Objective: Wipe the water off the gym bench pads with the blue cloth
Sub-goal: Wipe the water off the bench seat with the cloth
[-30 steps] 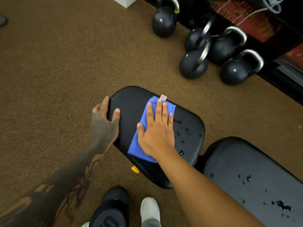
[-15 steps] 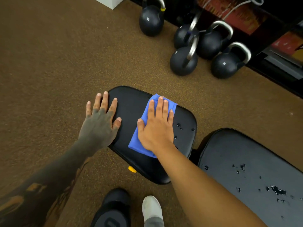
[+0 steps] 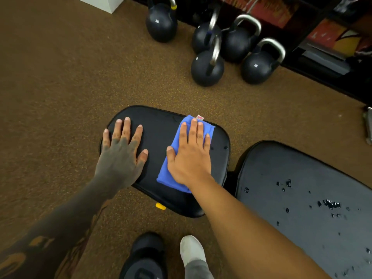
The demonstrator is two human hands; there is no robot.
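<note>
Right hand (image 3: pixel 189 158) flat, fingers straight, pressing the blue cloth (image 3: pixel 171 174) on the seat pad (image 3: pixel 159 133); left hand (image 3: pixel 120 156) spread flat beside it; droplets dot the back pad (image 3: pixel 298 178)

free: bare seat pad (image 3: pixel 161 133) between my hands, brown floor (image 3: pixel 60 77) on the left | blocked: kettlebells (image 3: pixel 207 68) ahead, wet back pad (image 3: pixel 291 178) just beside on the right

We see tattoos over our left hand (image 3: pixel 118 158) and forearm (image 3: pixel 60 234) at seven o'clock; at six, a white shoe (image 3: pixel 192 248) under a grey trouser leg (image 3: pixel 198 269).
</note>
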